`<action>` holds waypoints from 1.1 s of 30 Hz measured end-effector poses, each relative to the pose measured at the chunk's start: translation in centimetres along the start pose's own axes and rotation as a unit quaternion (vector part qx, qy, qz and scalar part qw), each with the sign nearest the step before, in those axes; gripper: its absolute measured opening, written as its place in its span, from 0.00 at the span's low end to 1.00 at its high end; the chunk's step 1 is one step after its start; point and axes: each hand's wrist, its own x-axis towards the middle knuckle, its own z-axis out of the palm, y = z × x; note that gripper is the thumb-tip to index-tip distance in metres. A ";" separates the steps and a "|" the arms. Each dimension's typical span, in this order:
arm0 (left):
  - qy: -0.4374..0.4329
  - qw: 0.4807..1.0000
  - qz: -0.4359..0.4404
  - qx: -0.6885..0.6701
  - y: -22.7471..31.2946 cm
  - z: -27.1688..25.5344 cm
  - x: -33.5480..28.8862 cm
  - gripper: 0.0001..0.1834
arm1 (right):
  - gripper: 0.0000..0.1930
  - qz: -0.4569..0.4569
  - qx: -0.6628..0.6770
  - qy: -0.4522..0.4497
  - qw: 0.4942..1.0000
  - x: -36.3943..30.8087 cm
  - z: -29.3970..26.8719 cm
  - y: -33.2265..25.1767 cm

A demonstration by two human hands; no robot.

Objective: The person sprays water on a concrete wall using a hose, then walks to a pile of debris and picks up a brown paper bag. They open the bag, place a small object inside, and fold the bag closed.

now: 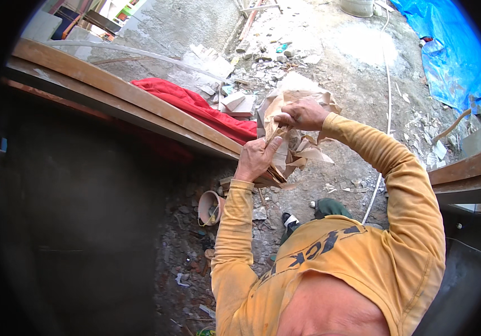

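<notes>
Both my hands are raised in front of me on a bundle of crumpled, torn brown paper (pixel 299 89), which looks like a ripped paper sack. My left hand (pixel 255 159) grips its lower left side, thumb pointing up along the paper. Higher up and to the right, my right hand (pixel 303 114) has its fingers curled onto the upper part, bent at the wrist. Loose flaps of paper hang below and to the right of my hands. What lies inside the folds, if anything, is hidden.
A red cloth (pixel 195 106) lies behind a wooden door frame beam (pixel 128 101) at left. Below stands a pinkish bucket (pixel 210 208) among rubble. A white hose (pixel 389 84) runs along the rough ground, and a blue tarp (pixel 456 61) covers the far right. Broken tiles (pixel 240 103) lie ahead.
</notes>
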 end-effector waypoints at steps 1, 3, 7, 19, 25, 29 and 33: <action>0.019 1.000 -0.018 -0.011 -0.3 0.0 0.1 0.24 | 0.23 -0.008 -0.006 0.019 1.000 -0.1 0.6 0.0; 0.038 0.999 -0.011 -0.006 -1.2 0.0 -1.5 0.24 | 0.23 -0.034 -0.015 0.057 0.998 0.4 1.5 -0.9; 0.062 0.998 -0.025 -0.009 -1.9 0.0 -2.7 0.24 | 0.23 0.029 0.035 0.016 0.999 0.4 2.5 -1.9; 0.141 0.942 -0.086 0.291 -5.7 -1.7 -1.7 0.23 | 0.29 0.094 0.010 -0.112 0.989 2.2 5.8 -1.8; 0.169 0.931 -0.004 0.324 -2.9 1.5 -0.7 0.21 | 0.25 0.133 0.073 -0.104 0.983 3.3 4.4 -3.3; 0.191 0.927 -0.036 0.320 -4.0 2.8 1.7 0.13 | 0.25 0.102 0.095 -0.087 0.986 3.6 2.1 -4.7; 0.120 0.935 -0.001 0.333 -3.5 2.2 2.8 0.11 | 0.27 0.199 0.059 -0.047 0.977 5.0 -1.8 -3.4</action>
